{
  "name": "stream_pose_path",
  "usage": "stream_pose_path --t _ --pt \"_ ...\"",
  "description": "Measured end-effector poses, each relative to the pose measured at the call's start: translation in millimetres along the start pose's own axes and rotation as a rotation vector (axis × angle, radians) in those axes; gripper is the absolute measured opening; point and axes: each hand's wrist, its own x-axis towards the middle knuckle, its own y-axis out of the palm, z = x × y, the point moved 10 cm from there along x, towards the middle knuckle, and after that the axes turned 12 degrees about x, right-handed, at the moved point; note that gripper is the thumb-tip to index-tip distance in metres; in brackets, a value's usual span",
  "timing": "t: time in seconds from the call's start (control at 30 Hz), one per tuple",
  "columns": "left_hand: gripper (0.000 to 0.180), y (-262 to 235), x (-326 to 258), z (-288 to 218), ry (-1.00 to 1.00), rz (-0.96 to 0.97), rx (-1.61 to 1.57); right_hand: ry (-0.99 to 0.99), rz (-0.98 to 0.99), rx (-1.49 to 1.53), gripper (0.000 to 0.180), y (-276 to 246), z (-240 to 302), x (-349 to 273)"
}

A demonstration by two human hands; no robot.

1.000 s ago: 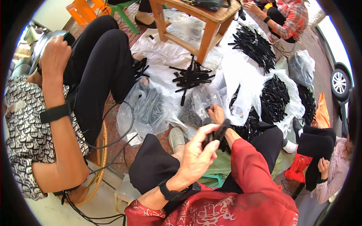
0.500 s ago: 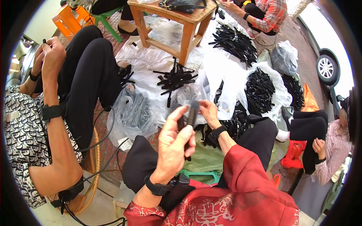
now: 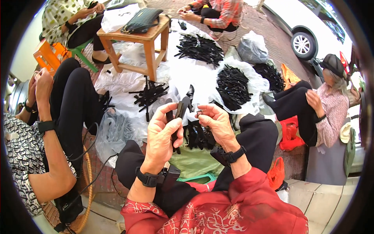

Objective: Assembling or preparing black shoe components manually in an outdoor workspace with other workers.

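My left hand (image 3: 159,142) is closed around a few slim black pieces (image 3: 181,108) that stand upright from its fingers; their exact kind cannot be made out. Beside it, my right hand (image 3: 219,124) pinches a tiny dark part (image 3: 200,112) between thumb and fingertips, slightly apart from the left hand's pieces. Below the hands, between my knees, lies a heap of similar black pieces (image 3: 198,134), partly hidden by my hands. A green sheet (image 3: 191,162) is under that heap.
A wooden stool (image 3: 151,33) bearing a black bag (image 3: 142,20) stands ahead. Black pieces lie in a loose pile (image 3: 149,93) and in a white bag (image 3: 233,86). A clear bag (image 3: 115,130) sits left. Co-workers sit left, right and far; a white car (image 3: 302,19) is behind.
My right hand has come nearer and now shows a tiny dark part in its pinch. The left hand still holds its black pieces, turned differently. The whole view has swung to the right.
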Motion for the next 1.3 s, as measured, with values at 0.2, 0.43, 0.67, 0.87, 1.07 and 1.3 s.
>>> stream_pose_path --t 0.2,0.43,0.67,0.87,1.07,1.3 --pt "0.022 37.6 -0.3 34.2 -0.081 0.140 -0.039 -0.056 0.031 0.114 0.027 -11.2 29.4 -29.2" --pt "0.021 61.1 4.9 59.9 -0.176 0.164 0.035 -0.118 -0.021 0.239 0.025 -30.6 56.8 -46.3" --pt "0.012 55.6 1.4 77.7 -0.279 0.119 0.117 -0.193 -0.023 0.230 0.010 -41.9 51.8 -53.4" --pt "0.015 57.9 -6.6 90.9 -0.369 0.157 0.049 -0.188 -0.070 0.296 0.007 -49.0 61.8 -56.9" --pt "0.014 70.0 -8.6 91.3 -0.355 0.226 0.113 -0.161 -0.029 0.267 0.018 -45.1 64.2 -65.1" --pt "0.015 58.2 -18.4 75.4 -0.249 0.209 0.102 -0.087 0.095 0.125 0.023 -16.5 67.2 -69.0"
